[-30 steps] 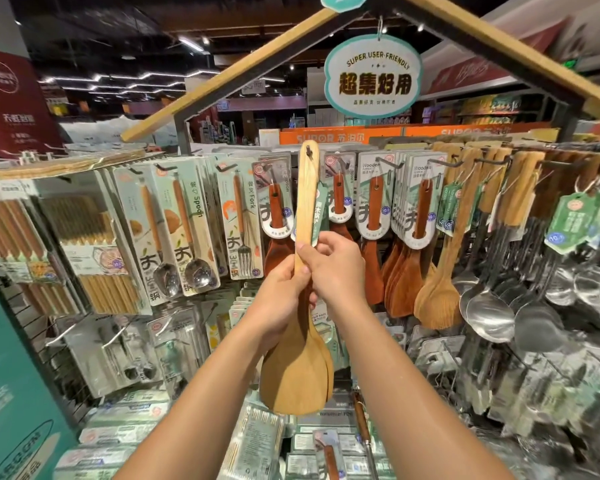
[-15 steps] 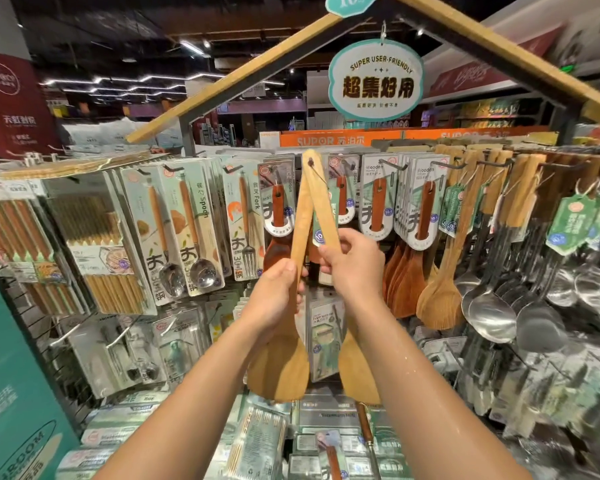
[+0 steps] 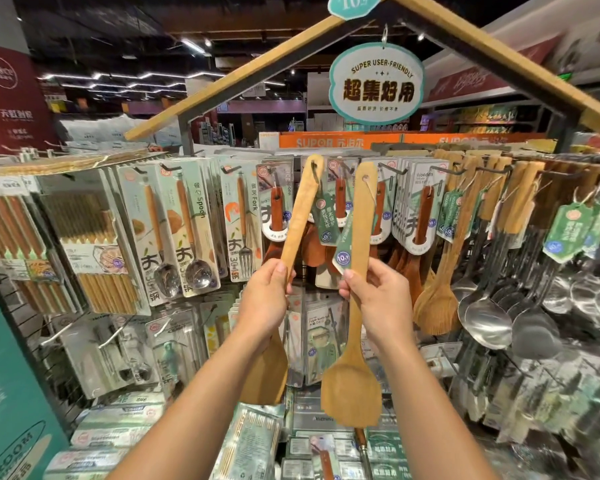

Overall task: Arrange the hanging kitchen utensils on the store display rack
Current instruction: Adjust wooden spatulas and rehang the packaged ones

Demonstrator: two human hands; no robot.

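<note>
At the centre of the frame a person holds 2 wooden spatulas up in front of the rack (image 3: pixel 201 116), 1 in each hand. The left hand (image 3: pixel 264 299) grips the left spatula (image 3: pixel 297 216) partway down its handle, fingers and thumb curled tight round the wood. That spatula leans to the right, and the hole in its upper end is on a black hook (image 3: pixel 315 173) at centre top; its blade shows below the wrist, partly hidden by the forearm. The right hand (image 3: pixel 378 299) pinches the right spatula (image 3: pixel 359 271) at mid-handle between thumb and fingers. This spatula stands nearly upright, off any hook, its hole near the top clear to see and its broad blade hanging at lower centre. The 2 handles are apart, with green price tags (image 3: pixel 328 220) dangling between them.

Behind the hands hang carded red-handled utensils. At centre left are packaged spoons (image 3: pixel 174 230) and a fork (image 3: pixel 245 223); at far left, chopstick packs (image 3: pixel 94 244). At right hang more wooden spatulas (image 3: pixel 437 299) and steel ladles (image 3: pixel 487 322). A round sign (image 3: pixel 376 83) reading "SUPER USER-FRIENDLY" hangs at upper centre under the sloped wooden beams.
</note>
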